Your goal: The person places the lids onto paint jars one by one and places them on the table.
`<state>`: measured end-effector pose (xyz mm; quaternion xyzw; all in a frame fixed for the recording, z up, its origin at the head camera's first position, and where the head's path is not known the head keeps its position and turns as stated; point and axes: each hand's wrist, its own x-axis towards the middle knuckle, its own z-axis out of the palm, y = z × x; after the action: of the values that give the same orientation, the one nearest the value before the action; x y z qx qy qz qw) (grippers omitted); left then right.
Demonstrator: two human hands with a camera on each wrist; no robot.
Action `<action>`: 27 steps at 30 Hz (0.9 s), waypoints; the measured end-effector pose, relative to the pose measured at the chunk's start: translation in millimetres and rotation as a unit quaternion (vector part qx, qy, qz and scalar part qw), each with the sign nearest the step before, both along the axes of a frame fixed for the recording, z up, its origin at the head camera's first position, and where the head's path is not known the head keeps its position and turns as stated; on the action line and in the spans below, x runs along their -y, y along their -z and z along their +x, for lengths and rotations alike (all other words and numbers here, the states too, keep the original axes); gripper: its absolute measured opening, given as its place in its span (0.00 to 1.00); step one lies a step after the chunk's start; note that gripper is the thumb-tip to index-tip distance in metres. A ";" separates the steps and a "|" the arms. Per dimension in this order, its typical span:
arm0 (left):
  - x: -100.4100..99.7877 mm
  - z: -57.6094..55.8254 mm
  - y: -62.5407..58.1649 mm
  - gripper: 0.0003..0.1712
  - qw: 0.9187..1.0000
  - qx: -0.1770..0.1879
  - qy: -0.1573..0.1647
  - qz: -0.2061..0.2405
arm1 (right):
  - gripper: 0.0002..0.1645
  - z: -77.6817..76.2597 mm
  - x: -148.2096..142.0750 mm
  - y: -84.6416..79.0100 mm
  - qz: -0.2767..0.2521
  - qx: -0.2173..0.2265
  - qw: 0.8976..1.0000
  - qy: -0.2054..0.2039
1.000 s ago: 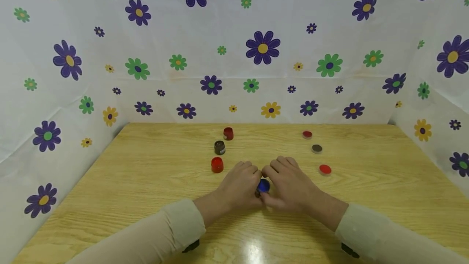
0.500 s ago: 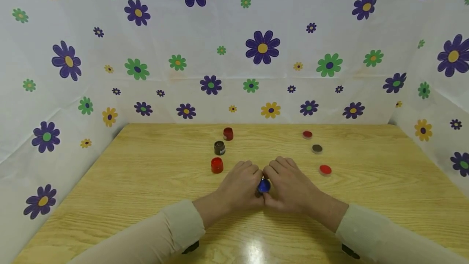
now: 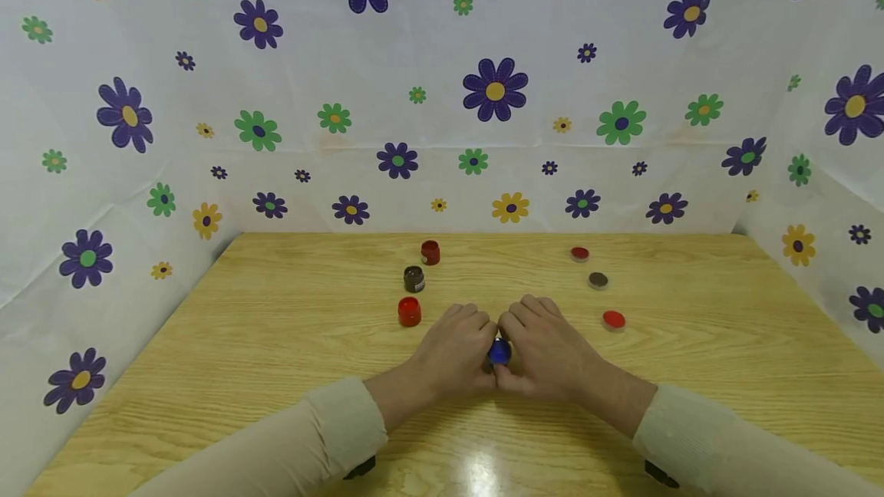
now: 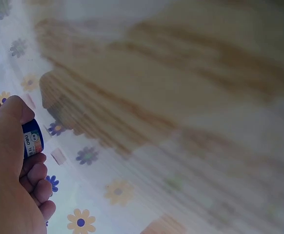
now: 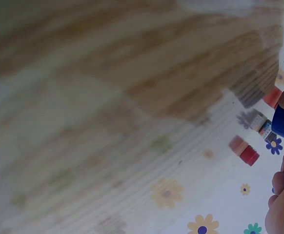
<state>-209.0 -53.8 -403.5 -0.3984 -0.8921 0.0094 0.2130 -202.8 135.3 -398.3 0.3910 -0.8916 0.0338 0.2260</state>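
Both hands meet near the middle of the table around a small blue paint jar [image 3: 499,352]. My left hand [image 3: 456,347] grips the jar; its thumb and fingers lie around the labelled blue body [image 4: 33,140] in the left wrist view. From the other side, my right hand [image 3: 549,347] pinches the ridged blue lid [image 5: 283,122], as the right wrist view shows. Fingers of both hands are curled, and their knuckles come close together above the jar. Much of the jar is hidden by the hands.
Left of centre on the wooden table [image 3: 290,313] stand an uncovered bright red jar [image 3: 409,312], a dark brown jar [image 3: 414,279] and a dark red jar [image 3: 430,253]. Across from them lie a bright red lid [image 3: 613,320], a brown lid [image 3: 598,280] and a dark red lid [image 3: 579,254].
The blue jar has tilted and shifted slightly to the right between the hands. Both hands keep their grip with only small movement; the other jars and the lids stay put.
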 end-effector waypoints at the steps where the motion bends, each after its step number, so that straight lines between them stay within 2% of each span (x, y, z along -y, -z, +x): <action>1: -0.1 0.2 -0.2 0.22 1.000 -0.001 0.001 0.000 | 0.21 0.2 0.0 -0.2 0.002 0.001 1.000 0.002; 7: -0.7 0.9 0.3 0.22 1.000 -0.011 0.017 0.004 | 0.23 1.2 0.4 -0.7 0.015 0.006 1.000 0.012; 14: -1.3 0.8 1.2 0.21 0.998 -0.030 0.043 0.016 | 0.25 2.3 0.8 -2.3 0.013 0.036 0.999 0.021; 21: -1.3 3.1 -0.9 0.22 1.000 -0.012 0.021 0.005 | 0.23 2.4 0.1 -1.1 -0.014 0.039 0.999 0.012; 27: -0.6 3.2 0.3 0.24 0.999 -0.024 0.017 0.015 | 0.24 2.3 0.6 -0.7 -0.018 0.049 0.999 0.012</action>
<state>-205.8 -53.2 -403.8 -0.4102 -0.8797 0.0014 0.2406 -200.4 134.7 -397.6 0.3740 -0.9054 0.0667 0.1893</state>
